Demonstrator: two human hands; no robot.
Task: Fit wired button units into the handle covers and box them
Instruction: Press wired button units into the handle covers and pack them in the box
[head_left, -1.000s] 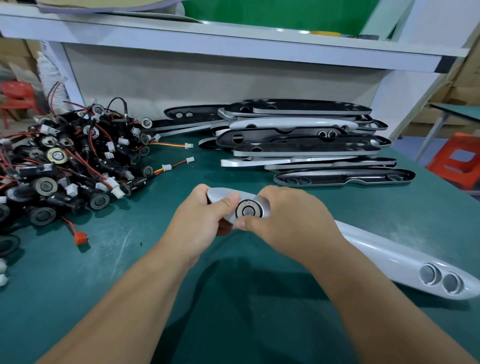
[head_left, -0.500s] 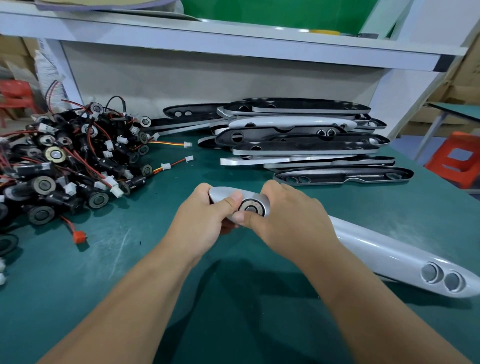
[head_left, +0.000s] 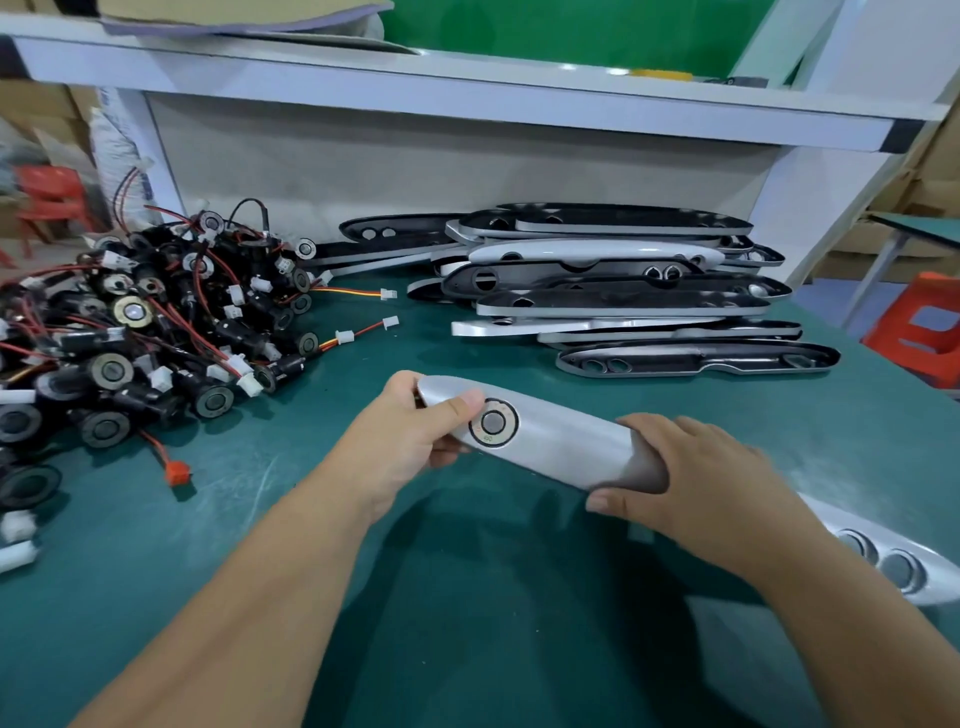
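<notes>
Silver handle cover (head_left: 561, 441) between both hands' fingers (head_left: 465, 402)

Handle cover (head_left: 561, 441) middle behind right hand (head_left: 691, 478); button pile (head_left: 130, 332) cut left.

A green-topped table (head_left: 156, 545) fills the foreground. A white shelf (head_left: 467, 98) runs above its far edge, with a grey back panel (head_left: 441, 171) beneath. Right of the table stands an orange plastic stool (head_left: 924, 332); left of it, a red stool (head_left: 47, 197) and cardboard boxes (head_left: 36, 114).
</notes>
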